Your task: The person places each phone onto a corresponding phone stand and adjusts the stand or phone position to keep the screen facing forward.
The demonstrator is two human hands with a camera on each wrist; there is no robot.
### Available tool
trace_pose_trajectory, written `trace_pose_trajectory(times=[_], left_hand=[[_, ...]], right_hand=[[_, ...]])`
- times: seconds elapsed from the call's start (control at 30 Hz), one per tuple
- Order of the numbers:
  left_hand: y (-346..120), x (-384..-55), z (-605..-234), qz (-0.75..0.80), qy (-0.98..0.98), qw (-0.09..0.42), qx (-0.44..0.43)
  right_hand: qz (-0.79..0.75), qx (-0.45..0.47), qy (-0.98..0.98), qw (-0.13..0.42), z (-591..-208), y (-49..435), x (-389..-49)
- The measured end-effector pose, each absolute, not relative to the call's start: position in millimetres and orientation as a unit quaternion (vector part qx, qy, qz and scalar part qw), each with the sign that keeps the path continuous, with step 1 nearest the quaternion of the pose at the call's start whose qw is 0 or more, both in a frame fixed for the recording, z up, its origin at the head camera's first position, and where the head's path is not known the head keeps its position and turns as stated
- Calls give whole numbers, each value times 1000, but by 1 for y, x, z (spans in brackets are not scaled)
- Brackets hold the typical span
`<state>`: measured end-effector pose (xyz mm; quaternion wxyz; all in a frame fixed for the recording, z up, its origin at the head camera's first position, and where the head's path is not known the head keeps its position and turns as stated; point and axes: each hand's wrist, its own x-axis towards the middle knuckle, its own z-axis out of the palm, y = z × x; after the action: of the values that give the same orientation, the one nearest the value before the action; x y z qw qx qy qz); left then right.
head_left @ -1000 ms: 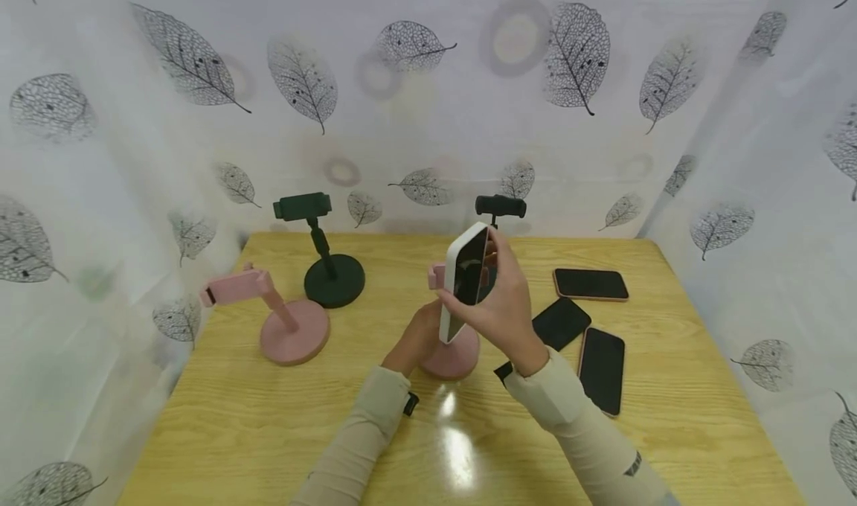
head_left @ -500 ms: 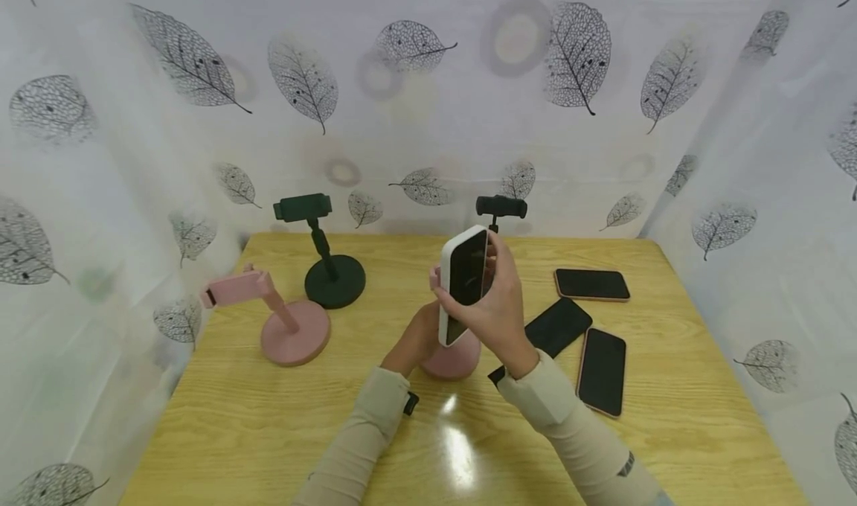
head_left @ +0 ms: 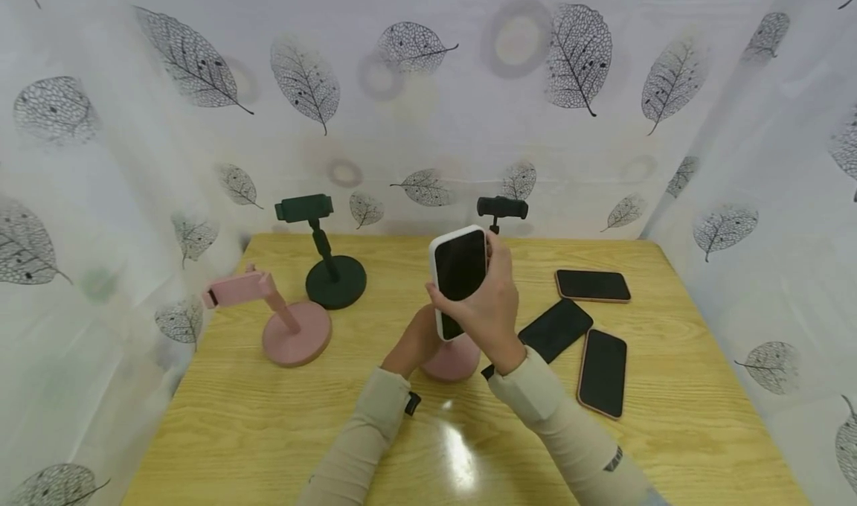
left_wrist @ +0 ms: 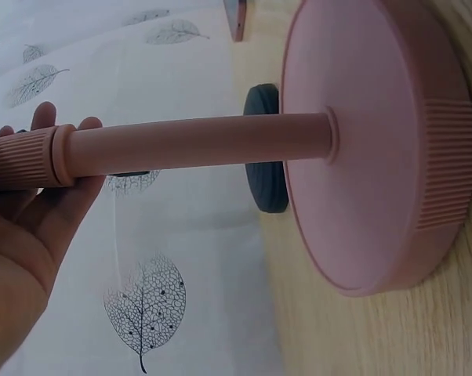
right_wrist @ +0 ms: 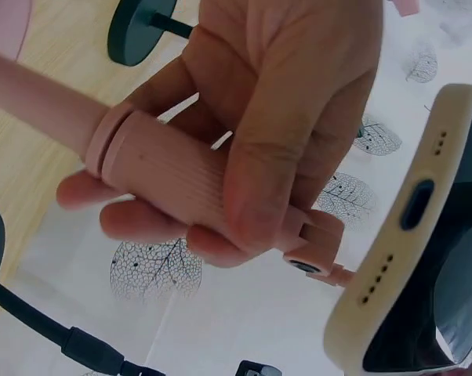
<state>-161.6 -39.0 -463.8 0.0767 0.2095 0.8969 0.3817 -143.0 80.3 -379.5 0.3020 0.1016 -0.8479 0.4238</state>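
Observation:
My left hand (head_left: 416, 341) grips the ribbed upper post of a pink phone stand (head_left: 452, 363), whose round base sits on the table. In the left wrist view the fingers curl round that post (left_wrist: 197, 145). My right hand (head_left: 494, 303) holds a smartphone (head_left: 460, 266) in a white case by its edges, with the dark screen towards me. The phone is at the top of the stand and hides its clamp in the head view. In the right wrist view the phone's port end (right_wrist: 416, 205) shows beside the stand's hinge (right_wrist: 318, 241).
A second pink stand (head_left: 296, 335) and a dark green stand (head_left: 336, 281) are at the left. Behind the phone rises a black stand (head_left: 502, 207). Several dark phones lie at the right, among them one nearest the back (head_left: 592, 286). A leaf-patterned curtain (head_left: 428, 119) surrounds the table.
My right hand has turned the smartphone so its screen faces me more squarely, and shifted it slightly left. My left hand keeps its grip on the pink stand.

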Motion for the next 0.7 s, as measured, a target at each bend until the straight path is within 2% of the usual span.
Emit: trace_pose_trajectory(times=[0.27,0.43,0.53,0.7], left_hand=[[-38,-166,-463,365,901,93,217],[-44,-163,-466,423,874,87,221],[-51,-159,-465,484,842,38,236],[-63,-154,-447,553,774,-136,277]], right_hand=[[399,92,-856,315,-381,81,-145],[406,93,-855,308,-380,80,-143],[409,97,-856,301,-381,80,-141],[413,98,-854,301,-380,78,-141]])
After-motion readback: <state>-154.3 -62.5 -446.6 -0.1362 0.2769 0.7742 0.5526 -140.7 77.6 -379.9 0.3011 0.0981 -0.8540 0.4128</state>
